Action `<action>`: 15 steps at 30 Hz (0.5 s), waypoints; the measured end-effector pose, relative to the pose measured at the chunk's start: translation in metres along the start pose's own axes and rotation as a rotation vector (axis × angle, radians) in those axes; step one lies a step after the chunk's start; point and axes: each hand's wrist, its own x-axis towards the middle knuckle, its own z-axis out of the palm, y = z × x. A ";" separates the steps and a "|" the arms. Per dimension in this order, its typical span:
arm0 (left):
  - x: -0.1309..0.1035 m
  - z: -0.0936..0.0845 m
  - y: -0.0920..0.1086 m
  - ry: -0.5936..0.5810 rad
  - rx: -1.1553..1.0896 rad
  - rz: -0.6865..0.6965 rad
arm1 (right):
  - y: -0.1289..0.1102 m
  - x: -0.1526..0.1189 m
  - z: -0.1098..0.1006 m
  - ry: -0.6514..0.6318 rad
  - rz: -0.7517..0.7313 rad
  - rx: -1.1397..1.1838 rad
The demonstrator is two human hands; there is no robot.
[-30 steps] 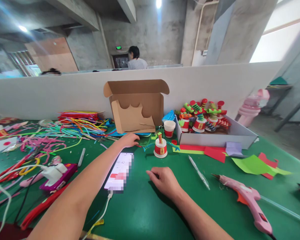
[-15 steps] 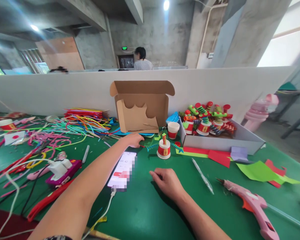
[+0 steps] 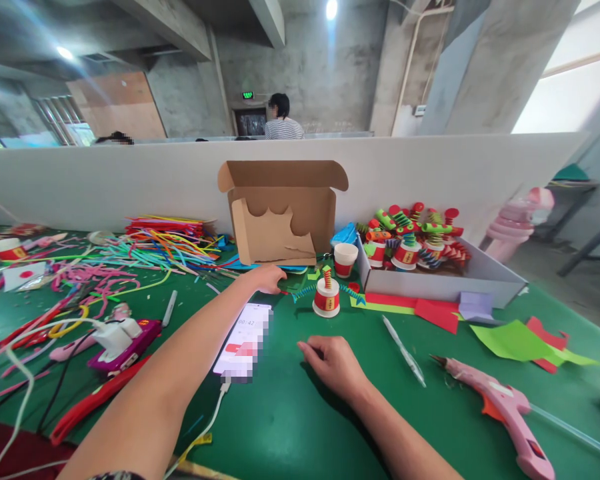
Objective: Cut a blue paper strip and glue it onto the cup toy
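Cup point(image 3: 326, 304) with folded paper arms point(image 3: 305, 291) is standing upside down on the table point(image 3: 290, 417); the outstretched left hand point(image 3: 271, 279) is lying beside it, grip impossible to tell, while the right hand point(image 3: 332, 363) is resting nearer, loosely curled, gripping nothing

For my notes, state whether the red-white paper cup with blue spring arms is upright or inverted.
Inverted: the cup stands wide rim down, base up.
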 end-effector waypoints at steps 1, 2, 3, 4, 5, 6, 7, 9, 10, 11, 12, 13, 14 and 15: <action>0.000 0.001 0.001 0.006 0.004 0.001 | 0.000 0.000 0.000 -0.001 -0.001 0.003; 0.000 0.001 0.001 0.011 0.008 0.002 | 0.000 0.000 0.000 -0.003 -0.001 0.008; -0.001 0.002 0.002 0.015 0.014 0.003 | 0.000 0.000 0.000 -0.005 -0.001 0.013; -0.001 0.002 0.002 0.017 0.019 0.003 | 0.000 0.000 0.000 -0.006 0.001 0.017; -0.002 0.001 0.003 0.020 0.024 0.003 | 0.000 0.000 0.000 -0.008 0.004 0.019; -0.002 0.001 0.003 0.022 0.028 0.003 | -0.001 0.000 0.000 -0.009 0.008 0.019; -0.002 0.001 0.004 0.025 0.030 0.001 | -0.001 0.000 0.000 -0.011 0.013 0.019; -0.002 0.001 0.004 0.030 0.029 -0.003 | -0.001 0.000 0.000 -0.014 0.021 0.021; -0.001 0.001 0.003 0.035 0.025 -0.006 | -0.001 0.000 0.000 -0.013 0.021 0.019; 0.000 0.001 0.003 0.041 0.018 -0.009 | -0.001 0.000 0.000 -0.010 0.018 0.016; 0.001 0.002 0.002 0.048 0.009 -0.013 | -0.001 0.000 0.000 -0.005 0.014 0.011; 0.002 0.002 0.000 0.056 -0.002 -0.018 | -0.001 0.000 0.000 -0.002 0.011 0.007; 0.003 0.003 -0.002 0.064 -0.013 -0.023 | -0.001 0.000 0.000 0.001 0.008 0.004; 0.005 0.004 -0.005 0.070 -0.025 -0.032 | -0.001 -0.001 0.000 0.002 0.007 0.003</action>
